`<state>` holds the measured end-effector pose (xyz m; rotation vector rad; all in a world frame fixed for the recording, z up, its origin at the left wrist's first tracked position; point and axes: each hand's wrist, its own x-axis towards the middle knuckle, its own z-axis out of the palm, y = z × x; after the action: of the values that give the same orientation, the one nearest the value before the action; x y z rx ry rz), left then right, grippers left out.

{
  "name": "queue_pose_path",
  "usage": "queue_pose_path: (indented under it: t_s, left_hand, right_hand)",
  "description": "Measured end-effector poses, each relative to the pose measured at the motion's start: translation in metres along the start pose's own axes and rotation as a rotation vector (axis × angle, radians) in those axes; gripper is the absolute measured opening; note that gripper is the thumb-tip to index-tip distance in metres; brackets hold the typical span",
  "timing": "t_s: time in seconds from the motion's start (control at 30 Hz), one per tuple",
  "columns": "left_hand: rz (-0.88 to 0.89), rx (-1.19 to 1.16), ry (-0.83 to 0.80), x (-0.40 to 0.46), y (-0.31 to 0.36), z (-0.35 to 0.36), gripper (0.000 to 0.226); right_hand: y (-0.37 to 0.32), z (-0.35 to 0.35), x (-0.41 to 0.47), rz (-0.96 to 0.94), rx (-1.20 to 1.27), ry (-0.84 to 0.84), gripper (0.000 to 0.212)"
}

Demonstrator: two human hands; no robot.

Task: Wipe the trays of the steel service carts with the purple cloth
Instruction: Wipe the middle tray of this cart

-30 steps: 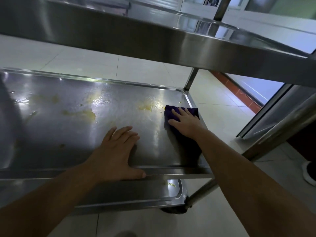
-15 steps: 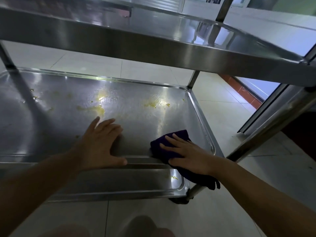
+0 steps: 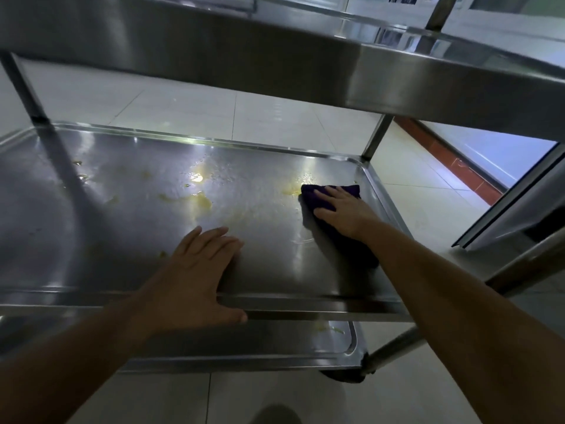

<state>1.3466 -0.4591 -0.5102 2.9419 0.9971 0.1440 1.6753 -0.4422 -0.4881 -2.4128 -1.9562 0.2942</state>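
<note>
The steel cart's middle tray point(image 3: 91, 240) fills the view, smeared with yellow stains point(image 3: 198, 201) across its far half. My right hand point(image 3: 345, 212) lies flat with straight fingers on the purple cloth point(image 3: 315, 197), pressing it onto the tray near the far right corner, beside a yellow smear. The cloth trails back under my wrist. My left hand point(image 3: 195, 276) rests flat on the tray's near edge, thumb along the front rim.
The cart's top tray point(image 3: 305, 65) hangs overhead across the upper view. A lower tray point(image 3: 348, 347) with yellow specks shows beneath. Cart legs stand at the far left point(image 3: 24, 90) and far right point(image 3: 377, 136). Tiled floor surrounds the cart; a glass door frame point(image 3: 504, 221) is at right.
My right hand slid the cloth from the far right corner back to the near edge, then pushed it out to the far right again. The left hand stayed on the front rim.
</note>
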Motion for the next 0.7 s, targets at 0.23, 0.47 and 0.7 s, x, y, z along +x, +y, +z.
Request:
queue_pose_path:
  t_s: [0.23, 0.47, 0.7]
  left_hand:
    - [-0.003, 0.033, 0.046, 0.008, 0.001, 0.004, 0.106]
    - [-0.028, 0.027, 0.051, 0.007, 0.000, 0.006, 0.125]
    - [-0.093, 0.064, -0.009, 0.004, 0.005, -0.004, 0.127]
  right_hand:
    - [-0.010, -0.002, 0.020, 0.086, -0.029, -0.009, 0.055]
    - [-0.038, 0.012, -0.043, -0.169, -0.012, -0.059, 0.058]
    - [-0.075, 0.013, -0.111, -0.341, 0.060, -0.249, 0.054]
